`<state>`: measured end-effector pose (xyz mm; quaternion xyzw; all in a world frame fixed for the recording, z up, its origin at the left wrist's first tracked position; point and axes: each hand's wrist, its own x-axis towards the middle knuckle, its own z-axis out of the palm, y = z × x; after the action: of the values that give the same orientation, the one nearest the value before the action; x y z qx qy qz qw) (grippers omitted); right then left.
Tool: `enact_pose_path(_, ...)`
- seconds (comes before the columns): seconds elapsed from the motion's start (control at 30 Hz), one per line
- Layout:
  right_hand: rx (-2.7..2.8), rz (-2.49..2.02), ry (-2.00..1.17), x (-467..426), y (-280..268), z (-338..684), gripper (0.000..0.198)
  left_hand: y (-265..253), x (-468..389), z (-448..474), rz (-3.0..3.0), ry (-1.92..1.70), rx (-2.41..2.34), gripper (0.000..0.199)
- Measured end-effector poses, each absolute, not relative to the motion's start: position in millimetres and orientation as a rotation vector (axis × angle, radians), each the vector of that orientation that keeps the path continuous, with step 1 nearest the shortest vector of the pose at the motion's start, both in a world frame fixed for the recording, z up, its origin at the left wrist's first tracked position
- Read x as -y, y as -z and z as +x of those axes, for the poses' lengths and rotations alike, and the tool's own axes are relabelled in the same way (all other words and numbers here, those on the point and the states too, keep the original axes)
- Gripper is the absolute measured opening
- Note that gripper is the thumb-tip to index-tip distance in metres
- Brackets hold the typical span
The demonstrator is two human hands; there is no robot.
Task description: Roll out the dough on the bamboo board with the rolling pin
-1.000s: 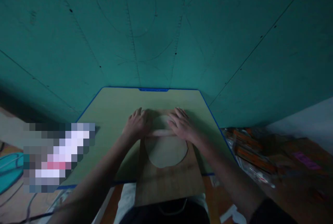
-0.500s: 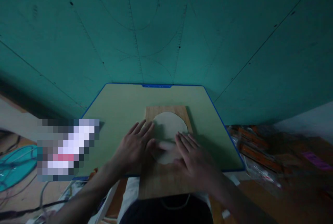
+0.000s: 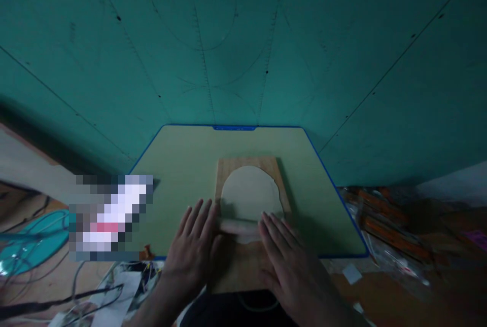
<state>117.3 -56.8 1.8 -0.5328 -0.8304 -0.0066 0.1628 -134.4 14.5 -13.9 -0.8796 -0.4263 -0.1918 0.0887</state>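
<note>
A flat round of pale dough [image 3: 249,192] lies on a wooden board [image 3: 246,165] that rests on a pale green table [image 3: 182,165] with a blue rim. A thin rolling pin [image 3: 239,226] lies across the near edge of the dough. My left hand [image 3: 194,248] presses flat on the pin's left end, fingers spread. My right hand [image 3: 289,261] presses flat on its right end. Both palms lie over the pin rather than gripping around it.
A teal wall [image 3: 243,38] with seams and pencil arcs rises right behind the table. Orange packets in plastic [image 3: 384,230] lie on the floor to the right. Cables and papers [image 3: 106,291] and a teal object [image 3: 34,246] sit at the lower left.
Both hands have rolled the pin from the far edge of the dough back toward me, to its near edge. More of the dough now shows beyond the hands.
</note>
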Motion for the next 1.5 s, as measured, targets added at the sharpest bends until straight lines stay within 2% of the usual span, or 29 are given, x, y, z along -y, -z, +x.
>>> enact_pose_path(0.13,2.455,-1.451,0.024,45,-7,120,0.063,17,-14,-147,-2.668,0.549,1.218,0.06)
enact_pose_path(0.27,2.413,-1.535,0.016,-26,-10,119,0.05,11,-81,-134,-2.673,0.504,1.348,0.053)
enact_pose_path(0.43,2.308,-1.671,-0.044,-86,-14,107,0.046,4,-144,-126,-2.656,0.489,1.441,0.053)
enact_pose_path(0.53,2.346,-1.642,-0.045,-62,-11,99,0.053,8,-121,-139,-2.708,0.482,1.379,0.052)
enact_pose_path(0.63,2.425,-1.533,-0.054,-5,-6,95,0.061,15,-61,-160,-2.715,0.549,1.252,0.052)
enact_pose_path(0.77,2.441,-1.418,-0.041,46,-5,97,0.064,21,4,-177,-2.623,0.576,1.218,0.064)
enact_pose_path(0.9,2.507,-1.335,-0.109,-2,-9,105,0.056,22,-21,-170,-2.619,0.562,1.169,0.069)
enact_pose_path(1.07,2.455,-1.6,-0.116,-111,-24,101,0.049,12,-107,-148,-2.63,0.454,1.448,0.077)
enact_pose_path(1.17,2.47,-1.632,-0.143,-122,-26,100,0.051,11,-104,-144,-2.627,0.472,1.453,0.077)
enact_pose_path(1.33,2.525,-1.467,-0.187,-38,-18,120,0.058,20,-3,-147,-2.605,0.609,1.099,0.064)
enact_pose_path(1.5,2.548,-1.387,-0.197,17,-19,143,0.059,20,45,-149,-2.636,0.72,0.926,0.067)
